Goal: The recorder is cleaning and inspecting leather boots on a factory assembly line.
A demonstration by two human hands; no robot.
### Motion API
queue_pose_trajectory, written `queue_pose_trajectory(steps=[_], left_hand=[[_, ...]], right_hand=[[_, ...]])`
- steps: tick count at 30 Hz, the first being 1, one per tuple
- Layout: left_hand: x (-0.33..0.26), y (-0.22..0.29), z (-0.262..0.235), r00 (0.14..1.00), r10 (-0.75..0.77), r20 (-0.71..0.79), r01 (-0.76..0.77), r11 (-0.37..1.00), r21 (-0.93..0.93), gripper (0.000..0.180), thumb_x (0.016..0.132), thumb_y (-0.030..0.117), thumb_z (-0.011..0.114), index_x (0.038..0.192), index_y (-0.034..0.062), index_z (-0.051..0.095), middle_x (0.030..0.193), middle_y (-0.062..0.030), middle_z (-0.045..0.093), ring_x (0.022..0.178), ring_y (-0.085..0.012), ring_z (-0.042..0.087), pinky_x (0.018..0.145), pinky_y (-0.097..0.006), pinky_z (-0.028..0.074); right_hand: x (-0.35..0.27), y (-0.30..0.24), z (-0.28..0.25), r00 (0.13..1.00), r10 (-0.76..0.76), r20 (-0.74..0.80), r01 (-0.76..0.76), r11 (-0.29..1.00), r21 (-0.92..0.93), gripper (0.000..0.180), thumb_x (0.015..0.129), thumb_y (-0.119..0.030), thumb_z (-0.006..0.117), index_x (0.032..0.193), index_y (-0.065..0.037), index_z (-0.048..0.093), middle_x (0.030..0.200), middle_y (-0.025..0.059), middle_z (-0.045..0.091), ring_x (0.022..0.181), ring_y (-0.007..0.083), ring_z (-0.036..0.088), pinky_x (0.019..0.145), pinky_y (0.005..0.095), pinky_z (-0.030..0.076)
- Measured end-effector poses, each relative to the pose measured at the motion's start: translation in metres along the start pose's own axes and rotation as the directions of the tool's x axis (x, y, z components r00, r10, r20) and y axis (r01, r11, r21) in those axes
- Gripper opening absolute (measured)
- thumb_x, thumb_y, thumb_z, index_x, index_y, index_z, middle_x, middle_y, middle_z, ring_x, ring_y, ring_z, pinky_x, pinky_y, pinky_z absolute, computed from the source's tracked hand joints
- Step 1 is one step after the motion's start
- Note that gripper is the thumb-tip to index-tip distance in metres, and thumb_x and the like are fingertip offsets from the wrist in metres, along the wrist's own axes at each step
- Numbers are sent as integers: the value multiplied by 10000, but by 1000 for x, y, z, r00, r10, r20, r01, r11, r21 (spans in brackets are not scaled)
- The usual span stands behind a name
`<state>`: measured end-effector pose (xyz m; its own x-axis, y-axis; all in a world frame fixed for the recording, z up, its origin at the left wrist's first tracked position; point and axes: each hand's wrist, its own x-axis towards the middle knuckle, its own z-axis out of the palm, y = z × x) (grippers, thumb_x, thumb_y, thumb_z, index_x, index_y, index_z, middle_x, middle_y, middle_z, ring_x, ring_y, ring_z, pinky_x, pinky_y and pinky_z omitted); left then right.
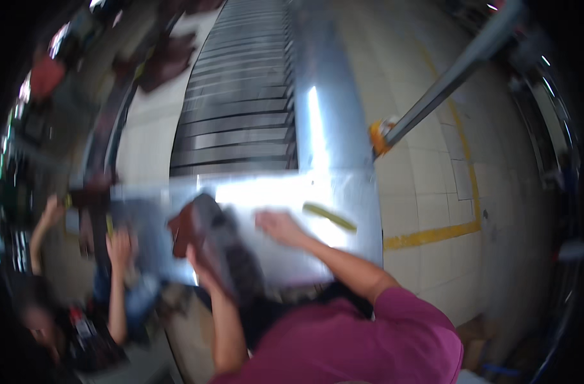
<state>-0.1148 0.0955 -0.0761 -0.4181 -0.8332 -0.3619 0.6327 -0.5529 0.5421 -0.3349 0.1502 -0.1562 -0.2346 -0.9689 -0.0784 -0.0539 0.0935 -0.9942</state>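
A person in a magenta shirt (343, 345) works at a bare metal bench (285, 264), both forearms reaching in from the lower edge. The left hand (201, 264) is closed on the left side of a brown and dark-grey shoe-like piece (225, 237), its grip clamped there, though blur softens the fingers. The piece leans over the near edge of the bench, its brown part toward the left and its dark, ridged part toward the right. The right hand (278, 225) hangs over the shiny metal, well apart from the piece, fingers bent; whether its grip is together or apart, one cannot tell. Just beyond it to the right, a slim yellow-green strip (330, 217) lies aslant on the bench.

At left, a co-worker in a dark top (90, 339) raises a hand (119, 249) near the end of the bench. Farther on, a conveyor of dark slats (234, 121) runs away from the bench, between a pale strip of surface (152, 121) and a smooth metal panel (324, 109). A grey pole (458, 70) with an orange-yellow wrap (383, 136) slants at right, above tiled floor marked by a yellow line (433, 235). Blurred brown pieces (167, 61) lie at the far left of the conveyor.
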Motion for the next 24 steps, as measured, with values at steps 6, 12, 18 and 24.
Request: queue_pose_trajectory(steps=[6, 12, 18, 24], left_hand=[[-38, -67, -5, 942, 314, -120, -259, 905, 338, 497, 979, 307, 709, 1306, -50, 597, 1210, -99, 652, 1057, -177, 634, 929, -304, 497], [-27, -63, -21, 925, 376, -58, -284, 785, 551, 405, 997, 352, 691, 1043, -50, 716, 951, -45, 693, 866, -107, 603, 787, -279, 474], [-25, -68, -23, 902, 427, -62, -319, 757, 570, 437, 994, 380, 689, 1010, -56, 725, 921, -54, 701, 838, -118, 606, 778, -289, 474], [-22, -68, -24, 898, 437, -60, -318, 736, 598, 467, 988, 399, 692, 1006, -66, 725, 932, -76, 709, 861, -141, 616, 811, -305, 479]], right_hand=[[-75, -60, -55, 674, -678, -293, 329, 630, -703, 202, 897, 18, 684, 1091, 0, 738, 1043, 151, 751, 926, 337, 717, 852, 390, 562], [-109, -25, -98, 851, -475, -223, -48, 352, -935, 458, 954, -232, 656, 1365, -33, 619, 1493, 231, 520, 1451, 441, 396, 1180, 615, 263], [-108, -8, -89, 867, -442, -231, -89, 318, -944, 480, 964, -283, 638, 1373, -33, 600, 1467, 249, 534, 1423, 432, 433, 1179, 602, 278], [-104, -7, -90, 857, -467, -219, -84, 292, -953, 458, 949, -280, 644, 1333, -32, 620, 1430, 235, 562, 1391, 404, 470, 1162, 570, 298]])
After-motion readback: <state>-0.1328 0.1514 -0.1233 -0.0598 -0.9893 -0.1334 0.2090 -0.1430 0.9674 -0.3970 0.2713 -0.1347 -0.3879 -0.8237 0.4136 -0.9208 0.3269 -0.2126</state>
